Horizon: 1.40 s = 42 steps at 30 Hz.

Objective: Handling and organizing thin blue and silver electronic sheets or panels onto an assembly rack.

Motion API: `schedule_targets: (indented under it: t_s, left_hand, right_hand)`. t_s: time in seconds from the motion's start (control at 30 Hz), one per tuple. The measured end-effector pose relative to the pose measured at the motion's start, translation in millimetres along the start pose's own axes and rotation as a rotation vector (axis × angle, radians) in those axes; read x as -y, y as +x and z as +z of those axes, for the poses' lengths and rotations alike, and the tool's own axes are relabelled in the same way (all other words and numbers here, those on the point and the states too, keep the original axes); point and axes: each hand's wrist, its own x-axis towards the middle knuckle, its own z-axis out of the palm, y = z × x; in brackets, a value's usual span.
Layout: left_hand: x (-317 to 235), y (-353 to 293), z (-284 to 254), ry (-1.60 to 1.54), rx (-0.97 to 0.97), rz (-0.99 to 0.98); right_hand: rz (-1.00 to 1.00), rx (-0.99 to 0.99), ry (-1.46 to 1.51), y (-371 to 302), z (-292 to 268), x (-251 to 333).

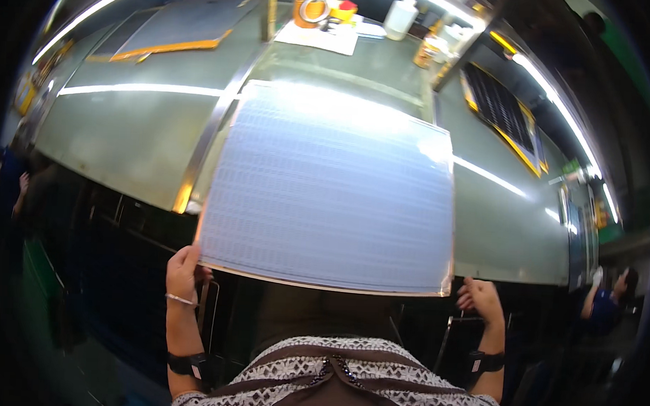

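Observation:
A large thin rectangular panel (pixel 332 196), pale blue-grey with fine rows of marks and copper-coloured side edges, lies before me, its near edge reaching past the bench (pixel 511 247). My left hand (pixel 184 266) is closed on the panel's near left corner, thumb on top and fingers underneath. Just off the near right corner, my right hand (pixel 483 300) is held with its fingers curled in toward the thumb. A small gap shows between it and the panel. Whatever those fingers may hold is hidden. Bright glare covers the panel's far edge.
Orange tape rolls (pixel 309 11) sit on white paper (pixel 316 39) at the back, near a white bottle (pixel 400 19). Orange-edged sheets (pixel 180 26) lie far left, a dark slatted panel (pixel 499 109) far right. Metal posts (pixel 219 126) divide the bench. Another person (pixel 611 299) is at right.

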Motion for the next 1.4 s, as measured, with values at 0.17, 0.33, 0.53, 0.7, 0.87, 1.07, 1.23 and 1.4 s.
schedule_targets:
  t_s: [0.17, 0.33, 0.53, 0.7, 0.87, 1.07, 1.23, 1.4]
  left_hand:
    - [11, -6, 2, -0.040, -0.060, 0.077]
    - [19, 0, -2, 0.042, -0.015, 0.128]
    - [4, -10, 14, -0.038, 0.010, 0.093]
    - [16, 1, -16, -0.238, 0.053, 0.037]
    - [-13, -3, -18, -0.246, 0.276, -0.063]
    - [-15, 34, -39, -0.131, 0.426, -0.020]
    - [-2, 24, -54, -0.207, 0.535, -0.146]
    - [-3, 24, -53, -0.258, 0.600, -0.088]
  right_hand:
    - [-0.137, 0.160, 0.425, -18, 43, -15]
    - [-0.151, 0.209, 0.605, -4, 46, -24]
    - [-0.305, 0.239, 0.660, 6, 58, -32]
    - [-0.146, 0.576, 0.817, -7, 66, -63]
    - [-0.184, 0.667, 0.991, 10, 69, -39]
    - [-0.102, 0.590, 1.038, 39, 70, -37]
    - [-0.115, 0.820, 1.026, 12, 52, -34]
    - [-0.404, 0.654, 0.870, -6, 35, -5]
